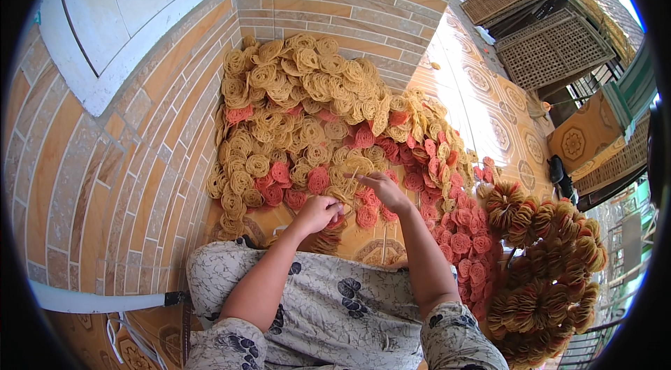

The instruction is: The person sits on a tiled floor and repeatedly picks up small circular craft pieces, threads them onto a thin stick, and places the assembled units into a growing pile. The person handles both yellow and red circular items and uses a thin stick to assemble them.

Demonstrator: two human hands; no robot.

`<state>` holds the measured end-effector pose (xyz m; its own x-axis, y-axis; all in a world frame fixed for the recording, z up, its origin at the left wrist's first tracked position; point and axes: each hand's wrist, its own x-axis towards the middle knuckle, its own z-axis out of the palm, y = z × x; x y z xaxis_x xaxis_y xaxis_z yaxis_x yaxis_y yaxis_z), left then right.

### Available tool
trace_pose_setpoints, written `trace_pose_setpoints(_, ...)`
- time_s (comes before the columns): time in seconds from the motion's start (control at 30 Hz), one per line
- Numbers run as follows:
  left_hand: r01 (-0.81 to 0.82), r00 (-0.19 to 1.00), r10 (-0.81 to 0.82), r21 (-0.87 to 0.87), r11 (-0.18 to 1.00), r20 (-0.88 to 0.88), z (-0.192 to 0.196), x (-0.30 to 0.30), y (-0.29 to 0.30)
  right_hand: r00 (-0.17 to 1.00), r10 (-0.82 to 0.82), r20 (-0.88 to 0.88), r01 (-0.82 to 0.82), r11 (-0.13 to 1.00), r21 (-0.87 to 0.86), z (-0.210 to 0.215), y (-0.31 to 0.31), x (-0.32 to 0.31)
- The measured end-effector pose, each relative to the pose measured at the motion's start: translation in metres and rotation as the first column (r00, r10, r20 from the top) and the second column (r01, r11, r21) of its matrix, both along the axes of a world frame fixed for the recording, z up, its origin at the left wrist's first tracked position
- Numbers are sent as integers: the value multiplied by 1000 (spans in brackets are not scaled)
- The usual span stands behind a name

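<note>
My left hand (318,215) is closed in a pinch in front of my lap; what its fingertips grip is too small to make out. Just below it, a short stack of brownish discs (327,241) shows, partly hidden by the hand. My right hand (386,192) reaches a little farther out, its fingertips at the lower edge of a pale yellow lacy disc (358,163) of coiled strands. A thin pale strand or stick stands by those fingers. Beyond both hands spreads a heap of similar yellow discs (279,129), with red discs (318,180) mixed in.
More red discs (470,223) lie to the right. Beside them sit thick bunches of brownish discs (545,265). A brick-patterned wall (335,3) closes off the back and left, with a white door (105,20). Woven racks (552,48) stand at far right.
</note>
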<state>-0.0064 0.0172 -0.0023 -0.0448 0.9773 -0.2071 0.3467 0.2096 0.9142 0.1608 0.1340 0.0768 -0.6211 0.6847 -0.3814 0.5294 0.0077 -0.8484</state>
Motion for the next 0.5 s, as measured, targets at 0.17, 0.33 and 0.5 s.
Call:
trace_pose_setpoints(0.17, 92, 947, -68, -63, 994, 313, -4, -1, -2, 988, 87, 131, -80, 995, -59, -27, 20, 0)
trace_pose_setpoints(0.33, 87, 860, -55, -40, 995, 507, -12, 0, -1, 903, 429, -26, -369, 804, 467, -74, 37, 9)
trace_pose_setpoints(0.5, -63, 997, 65, -61, 996, 34, -11, -13, -1, 974, -129, 188, -53, 675, 735, -102, 31, -6)
